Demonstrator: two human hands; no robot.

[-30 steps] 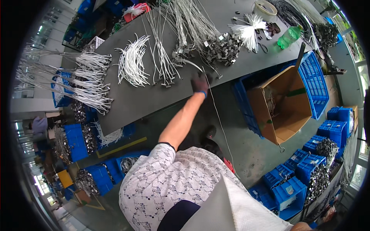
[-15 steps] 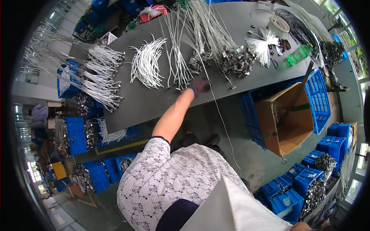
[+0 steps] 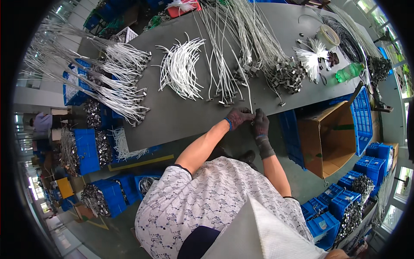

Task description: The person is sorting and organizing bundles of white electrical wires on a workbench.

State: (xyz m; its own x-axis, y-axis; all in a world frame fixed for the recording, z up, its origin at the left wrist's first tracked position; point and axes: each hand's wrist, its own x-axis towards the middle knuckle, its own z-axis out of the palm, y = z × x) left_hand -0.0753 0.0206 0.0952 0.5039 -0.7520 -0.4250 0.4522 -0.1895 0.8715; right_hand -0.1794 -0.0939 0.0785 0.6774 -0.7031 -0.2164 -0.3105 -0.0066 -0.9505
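Clock read from your hands, 12 up the view.

- Table (image 3: 168,127), 9 round to 2: dark, smooth, flat. You stand at its near edge, probably to keep every pile within reach.
- Cardboard box (image 3: 309,149), 4 o'clock: brown, stiff, mouth open, set against a blue crate (image 3: 363,116) with latticed sides. Likely braced there to keep it from spreading.
- Wire bundle (image 3: 248,32), 12 to 1: long, thin, pale strands, metal ends heaped toward you, perhaps so the ends come to hand first.
- White strands (image 3: 181,69), 10 o'clock: glossy, bowed, fanned in one loose pile; laid roughly parallel, seemingly for easy picking.
- Your left hand (image 3: 238,118), dark knit glove: fingers closed in a pinch on the lower end of the white wire (image 3: 249,97).
- Your right hand (image 3: 260,124), greyer glove: fingers drawn together just beside that end; cannot tell whether they grip anything.
- Green bottle (image 3: 348,72), 2 o'clock: see-through plastic, rounded; standing or lying, cannot tell.
- White wire itself: slender, slightly curved, running from 12 down to your fingertips, apparently pinched near its tip for control.
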